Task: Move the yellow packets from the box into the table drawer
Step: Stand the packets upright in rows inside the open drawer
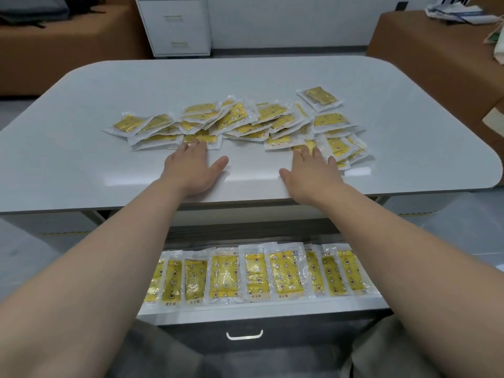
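Both hands are laid flat, fingers spread and clamped on nothing: the left hand (194,167) and right hand (313,170) touch the near edge of the packets (240,121) heaped on the worktop (81,165). No box is seen. A few should be gathered per hand, then laid beside the row in the drawer (245,309).

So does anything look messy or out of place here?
Yes: the yellow packets on the table lie in a loose, overlapping heap, while those in the open drawer stand in a tidy row.

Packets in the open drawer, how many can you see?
9 packets show, standing side by side in one row across the drawer. The arms cover both ends of the row, so more may be hidden.
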The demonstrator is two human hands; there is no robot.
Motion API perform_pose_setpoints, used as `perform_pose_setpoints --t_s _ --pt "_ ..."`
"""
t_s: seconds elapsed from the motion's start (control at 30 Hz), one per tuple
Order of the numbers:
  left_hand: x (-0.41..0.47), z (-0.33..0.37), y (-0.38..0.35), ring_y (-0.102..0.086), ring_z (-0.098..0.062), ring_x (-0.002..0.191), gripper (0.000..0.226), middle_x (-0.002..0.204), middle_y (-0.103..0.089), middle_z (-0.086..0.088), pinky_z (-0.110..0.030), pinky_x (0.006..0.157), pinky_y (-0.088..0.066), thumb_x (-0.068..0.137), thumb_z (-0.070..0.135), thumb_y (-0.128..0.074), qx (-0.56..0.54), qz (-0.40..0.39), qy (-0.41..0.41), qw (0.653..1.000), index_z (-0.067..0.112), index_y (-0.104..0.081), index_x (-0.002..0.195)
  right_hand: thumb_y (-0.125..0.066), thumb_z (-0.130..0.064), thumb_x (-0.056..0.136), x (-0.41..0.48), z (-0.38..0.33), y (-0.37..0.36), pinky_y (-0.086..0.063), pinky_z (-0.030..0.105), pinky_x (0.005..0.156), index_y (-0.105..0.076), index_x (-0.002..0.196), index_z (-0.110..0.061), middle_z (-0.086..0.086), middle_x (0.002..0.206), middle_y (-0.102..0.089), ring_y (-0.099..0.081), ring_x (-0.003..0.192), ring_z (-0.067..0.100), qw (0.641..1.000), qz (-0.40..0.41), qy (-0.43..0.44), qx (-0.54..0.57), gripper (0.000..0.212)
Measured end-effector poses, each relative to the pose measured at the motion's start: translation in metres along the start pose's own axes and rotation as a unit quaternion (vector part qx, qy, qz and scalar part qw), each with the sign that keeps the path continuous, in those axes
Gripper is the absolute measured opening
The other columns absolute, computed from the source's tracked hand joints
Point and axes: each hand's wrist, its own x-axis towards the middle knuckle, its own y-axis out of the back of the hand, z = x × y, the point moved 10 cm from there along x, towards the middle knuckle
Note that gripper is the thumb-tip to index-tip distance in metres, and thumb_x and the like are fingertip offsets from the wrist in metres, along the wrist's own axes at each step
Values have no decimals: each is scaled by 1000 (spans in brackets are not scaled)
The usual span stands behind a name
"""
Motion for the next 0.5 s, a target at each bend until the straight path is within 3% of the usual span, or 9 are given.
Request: perform_pose_setpoints --t_s 0.1,0.2,0.27,0.37,0.43,0.5 --pt "-7 9 6 -37 -32 137 75 149 -46 -9 -51 106 -35 96 68 -29 22 13 -5 1000 11 -40 145 -25 -43 108 -6 -9 1 -11 54 122 -15 159 -5 12 168 -11 -6 155 31 1000 2 4 -31 65" --pt "-18 17 9 -42 -35 131 72 142 -50 -11 -50 103 -37 97 67 -28 74 19 -12 997 11 -46 139 -36 -36 106 -21 -29 3 -14 53 120 -27 154 -3 16 162 -25 -14 153 35 997 -5 23 -78 59" --pt "-26 23 11 -44 -35 128 70 139 -52 -12 -49 101 -39 97 65 -29 100 28 -22 994 12 -48 137 -44 -34 103 -33 -43 4 -22 51 117 -43 146 -6 17 152 -41 -29 145 36 994 1 42 -100 51" --pt "-40 34 12 -45 -35 125 64 136 -53 -13 -48 100 -40 99 61 -31 128 37 -37 990 12 -51 135 -48 -30 102 -51 -65 13 -37 42 91 -60 107 -18 9 112 -63 -54 103 29 990 56 97 -86 18" --pt "-51 40 12 -45 -35 124 59 133 -53 -14 -47 98 -40 100 57 -32 138 39 -42 989 12 -54 132 -46 -29 103 -63 -75 20 -32 38 77 -52 90 -20 2 83 -54 -49 80 25 984 92 129 -79 17" --pt "-61 46 9 -46 -33 121 56 128 -53 -14 -45 97 -40 102 54 -31 144 35 -44 988 12 -58 126 -46 -24 103 -69 -81 23 -30 36 73 -49 83 -20 -1 70 -42 -46 74 23 980 110 150 -74 20"
